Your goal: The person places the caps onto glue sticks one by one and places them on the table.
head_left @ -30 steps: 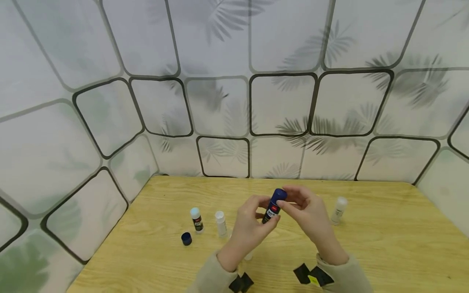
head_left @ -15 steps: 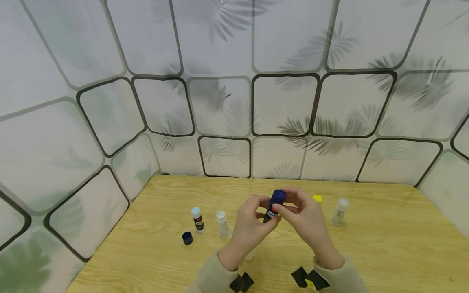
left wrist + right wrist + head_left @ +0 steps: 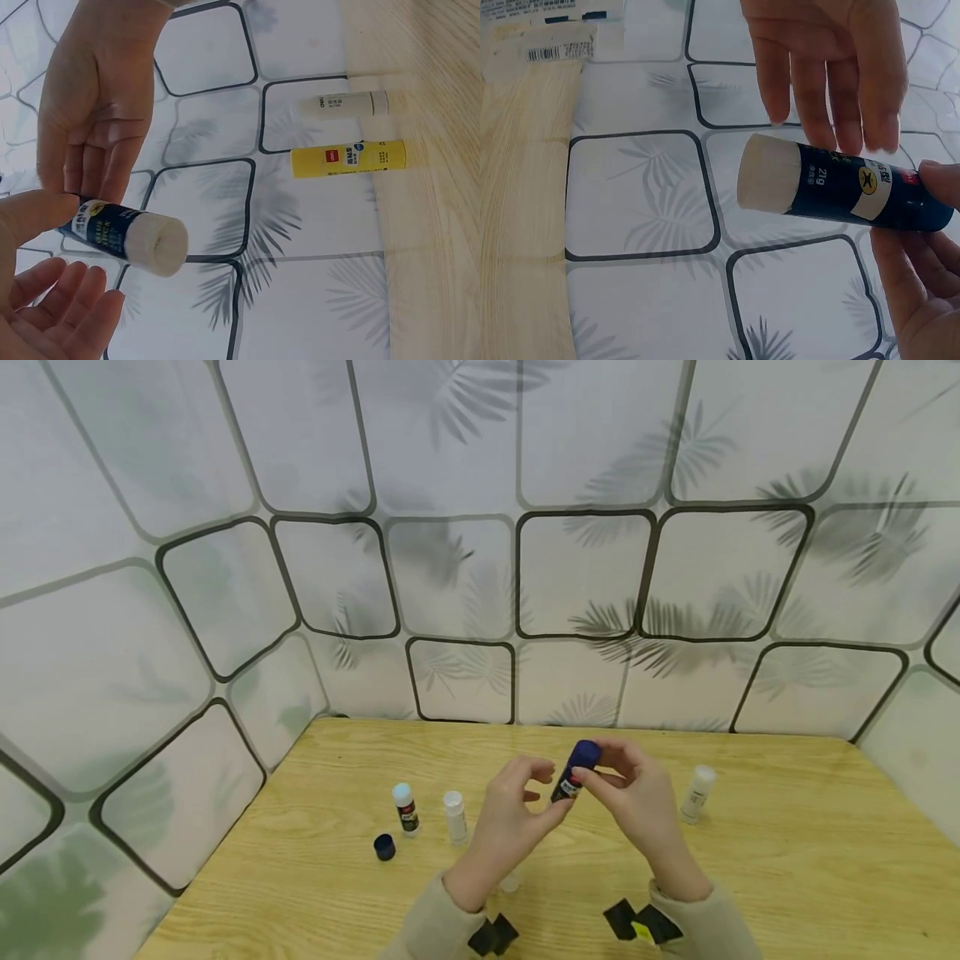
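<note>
A navy glue stick (image 3: 570, 781) with a white base is held tilted above the table, its navy cap end upward. My right hand (image 3: 641, 802) pinches it near the cap between thumb and fingers. To its left, my left hand (image 3: 513, 818) has its fingers parted, the index finger away from the stick and the thumb tip close to its lower end. In the right wrist view the white base (image 3: 769, 174) points left, and the fingers of my left hand (image 3: 829, 82) hang straight above the barrel. The left wrist view shows the label (image 3: 101, 225) on the stick.
On the left of the table stand a black-labelled glue stick (image 3: 406, 810) with a pale blue top and a white glue stick (image 3: 454, 817). A loose navy cap (image 3: 384, 847) lies nearby. A white glue stick (image 3: 697, 793) and a yellow one (image 3: 349, 159) stand to the right.
My left fingers have come off the navy glue stick. My right hand has moved it slightly right and up. The yellow cap glimpsed behind my right hand is now covered.
</note>
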A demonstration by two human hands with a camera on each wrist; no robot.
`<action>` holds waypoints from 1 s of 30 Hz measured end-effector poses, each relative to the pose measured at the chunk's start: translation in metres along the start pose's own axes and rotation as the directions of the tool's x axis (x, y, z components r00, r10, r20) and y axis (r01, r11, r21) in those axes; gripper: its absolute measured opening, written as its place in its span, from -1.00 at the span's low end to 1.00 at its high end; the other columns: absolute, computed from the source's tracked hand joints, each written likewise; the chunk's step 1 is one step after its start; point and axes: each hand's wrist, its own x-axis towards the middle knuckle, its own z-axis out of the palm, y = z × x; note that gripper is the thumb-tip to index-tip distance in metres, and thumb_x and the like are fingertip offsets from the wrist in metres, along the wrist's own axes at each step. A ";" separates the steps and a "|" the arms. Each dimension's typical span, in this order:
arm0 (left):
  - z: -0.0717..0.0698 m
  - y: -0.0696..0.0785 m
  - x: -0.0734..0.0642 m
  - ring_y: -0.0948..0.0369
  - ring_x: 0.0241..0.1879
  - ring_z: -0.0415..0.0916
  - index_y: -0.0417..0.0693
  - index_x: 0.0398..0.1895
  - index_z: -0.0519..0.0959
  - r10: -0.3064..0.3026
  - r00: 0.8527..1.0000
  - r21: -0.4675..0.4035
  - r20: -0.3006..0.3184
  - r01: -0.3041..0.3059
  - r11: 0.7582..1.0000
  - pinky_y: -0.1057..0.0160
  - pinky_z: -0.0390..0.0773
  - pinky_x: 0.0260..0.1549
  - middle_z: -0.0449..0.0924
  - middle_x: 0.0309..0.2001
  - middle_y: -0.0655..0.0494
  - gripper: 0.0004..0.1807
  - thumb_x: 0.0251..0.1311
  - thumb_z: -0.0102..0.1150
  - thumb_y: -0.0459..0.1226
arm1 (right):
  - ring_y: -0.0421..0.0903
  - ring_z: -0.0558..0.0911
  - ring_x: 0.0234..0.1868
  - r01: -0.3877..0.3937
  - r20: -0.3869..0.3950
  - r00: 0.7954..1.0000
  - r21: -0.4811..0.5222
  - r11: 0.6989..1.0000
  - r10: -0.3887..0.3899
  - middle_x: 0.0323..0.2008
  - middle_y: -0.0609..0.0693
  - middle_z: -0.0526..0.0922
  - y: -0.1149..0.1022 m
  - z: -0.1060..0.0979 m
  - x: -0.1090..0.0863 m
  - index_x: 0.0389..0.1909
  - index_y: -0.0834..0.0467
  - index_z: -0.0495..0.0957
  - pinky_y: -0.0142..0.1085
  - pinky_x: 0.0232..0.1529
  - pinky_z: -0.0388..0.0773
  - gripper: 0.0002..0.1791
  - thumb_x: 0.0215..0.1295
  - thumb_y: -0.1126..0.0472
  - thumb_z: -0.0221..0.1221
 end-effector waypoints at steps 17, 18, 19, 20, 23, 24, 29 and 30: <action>-0.007 0.002 0.002 0.25 -0.26 0.41 -0.14 -0.16 0.46 -0.019 0.999 0.043 0.047 0.017 0.999 0.40 0.49 -0.41 0.45 -0.25 0.10 -0.67 -0.04 0.28 -0.32 | -0.06 0.53 -0.14 -0.085 -0.004 0.996 -0.128 0.988 0.086 -0.18 0.16 0.53 0.038 0.000 0.011 -0.11 0.31 0.43 -0.43 -0.21 0.48 -0.63 0.02 0.34 0.25; -0.007 0.002 0.002 0.25 -0.26 0.41 -0.14 -0.16 0.46 -0.022 0.998 0.046 0.053 0.020 0.999 0.40 0.49 -0.42 0.45 -0.26 0.10 -0.66 -0.04 0.28 -0.32 | -0.02 0.53 -0.12 -0.105 -0.001 0.994 -0.142 0.984 0.105 -0.18 0.17 0.53 0.040 0.000 0.012 -0.11 0.31 0.42 -0.41 -0.20 0.48 -0.62 0.03 0.33 0.25; -0.007 0.002 0.002 0.25 -0.26 0.41 -0.14 -0.15 0.46 -0.024 0.998 0.048 0.058 0.022 0.999 0.40 0.49 -0.42 0.45 -0.26 0.10 -0.66 -0.04 0.28 -0.32 | 0.01 0.52 -0.11 -0.123 0.001 0.992 -0.148 0.981 0.124 -0.17 0.18 0.52 0.042 0.000 0.012 -0.11 0.31 0.42 -0.39 -0.19 0.48 -0.62 0.03 0.33 0.25; -0.007 0.002 0.002 0.25 -0.26 0.41 -0.14 -0.15 0.46 -0.025 0.998 0.050 0.063 0.022 0.999 0.41 0.49 -0.42 0.46 -0.26 0.09 -0.66 -0.04 0.28 -0.32 | 0.03 0.52 -0.11 -0.141 0.003 0.990 -0.157 0.978 0.143 -0.17 0.19 0.52 0.045 0.000 0.013 -0.11 0.31 0.42 -0.37 -0.17 0.48 -0.62 0.03 0.31 0.25; -0.007 0.002 0.002 0.21 -0.26 0.42 -0.15 -0.14 0.45 -0.024 0.996 0.059 0.082 0.019 0.998 0.44 0.47 -0.41 0.45 -0.26 0.08 -0.65 -0.03 0.27 -0.33 | 0.06 0.50 -0.09 -0.187 0.010 0.981 -0.174 0.967 0.192 -0.15 0.21 0.51 0.053 0.000 0.014 -0.10 0.32 0.40 -0.30 -0.14 0.47 -0.61 0.05 0.29 0.24; -0.007 0.002 0.002 0.20 -0.26 0.43 -0.15 -0.14 0.45 -0.023 0.996 0.062 0.087 0.018 0.998 0.45 0.46 -0.41 0.45 -0.27 0.08 -0.65 -0.03 0.27 -0.33 | 0.07 0.50 -0.08 -0.199 0.014 0.979 -0.179 0.964 0.204 -0.14 0.22 0.50 0.055 0.000 0.015 -0.09 0.32 0.40 -0.29 -0.13 0.47 -0.61 0.05 0.29 0.24; -0.007 0.002 0.002 0.17 -0.26 0.44 -0.15 -0.13 0.44 -0.024 0.995 0.074 0.099 0.017 0.997 0.47 0.45 -0.41 0.45 -0.26 0.10 -0.65 -0.03 0.27 -0.32 | 0.09 0.49 -0.07 -0.241 0.033 0.967 -0.203 0.949 0.252 -0.13 0.25 0.48 0.071 0.001 0.017 -0.08 0.35 0.37 -0.22 -0.11 0.45 -0.61 0.06 0.34 0.22; -0.007 0.002 0.002 0.19 -0.26 0.43 -0.14 -0.13 0.45 -0.022 0.995 0.078 0.099 0.014 0.997 0.47 0.46 -0.42 0.45 -0.26 0.10 -0.65 -0.03 0.27 -0.32 | 0.10 0.49 -0.07 -0.246 0.034 0.965 -0.211 0.946 0.259 -0.13 0.25 0.48 0.074 0.001 0.017 -0.08 0.35 0.37 -0.20 -0.11 0.45 -0.61 0.06 0.35 0.22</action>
